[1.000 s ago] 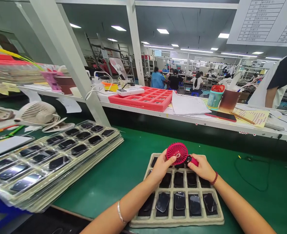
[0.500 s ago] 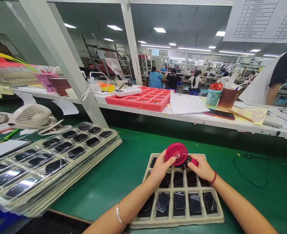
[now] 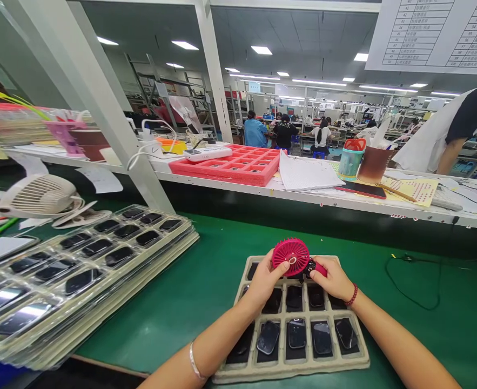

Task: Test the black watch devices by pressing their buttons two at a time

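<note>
A small red handheld fan (image 3: 290, 255) is held between my two hands, above the far part of a tray. My left hand (image 3: 268, 275) grips the round fan head, its thumb across the front grille. Closed around the fan's handle is my right hand (image 3: 330, 278), with the thumb near a black piece at the joint. Beneath them on the green table lies a beige moulded tray (image 3: 290, 371) with rows of compartments. Dark, glossy, rounded-rectangle pieces (image 3: 296, 333) sit in these, some tilted. My hands cover part of the far rows.
Stacked trays (image 3: 141, 292) of similar dark pieces stand on the left, near a white fan (image 3: 39, 195). A shelf (image 3: 238, 186) crosses behind, bearing a red foam tray (image 3: 226, 172), papers and cups. A black cable (image 3: 414, 302) lies at right. Several people sit farther back; another leans in at right.
The camera view has shifted slightly, so the scene sits a little further left. Both hands keep the same hold on the red fan.
</note>
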The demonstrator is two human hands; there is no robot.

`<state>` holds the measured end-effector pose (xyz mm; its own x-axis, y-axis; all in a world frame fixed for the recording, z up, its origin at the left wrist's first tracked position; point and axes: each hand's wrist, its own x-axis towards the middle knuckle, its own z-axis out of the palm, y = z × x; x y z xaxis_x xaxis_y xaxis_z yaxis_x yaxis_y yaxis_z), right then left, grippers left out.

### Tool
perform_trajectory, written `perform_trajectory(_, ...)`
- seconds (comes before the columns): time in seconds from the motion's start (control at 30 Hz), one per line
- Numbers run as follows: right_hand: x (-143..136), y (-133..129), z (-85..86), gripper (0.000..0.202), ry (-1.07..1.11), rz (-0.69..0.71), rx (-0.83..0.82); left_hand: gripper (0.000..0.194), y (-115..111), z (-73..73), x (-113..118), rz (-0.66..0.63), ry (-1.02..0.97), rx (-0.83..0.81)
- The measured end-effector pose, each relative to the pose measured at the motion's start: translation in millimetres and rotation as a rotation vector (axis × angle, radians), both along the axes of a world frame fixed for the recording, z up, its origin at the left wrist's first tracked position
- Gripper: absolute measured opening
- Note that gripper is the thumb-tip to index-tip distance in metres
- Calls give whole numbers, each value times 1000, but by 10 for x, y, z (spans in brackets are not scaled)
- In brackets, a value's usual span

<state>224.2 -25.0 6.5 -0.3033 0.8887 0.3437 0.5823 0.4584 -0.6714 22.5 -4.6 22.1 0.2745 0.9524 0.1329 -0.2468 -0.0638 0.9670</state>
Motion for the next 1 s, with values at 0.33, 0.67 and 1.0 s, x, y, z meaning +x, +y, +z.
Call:
perform_trajectory(0.33, 2, -9, 6, 14, 16, 18, 0, 48, 2, -9, 0, 16, -9, 2)
perform_trajectory(0.67, 10, 5, -18, 12, -1, 18, 8, 50, 8, -15, -6, 15, 8, 20)
perform_trajectory(1.0, 18, 12, -37, 10, -20, 1, 23, 49, 11, -32, -8, -14, 11, 29)
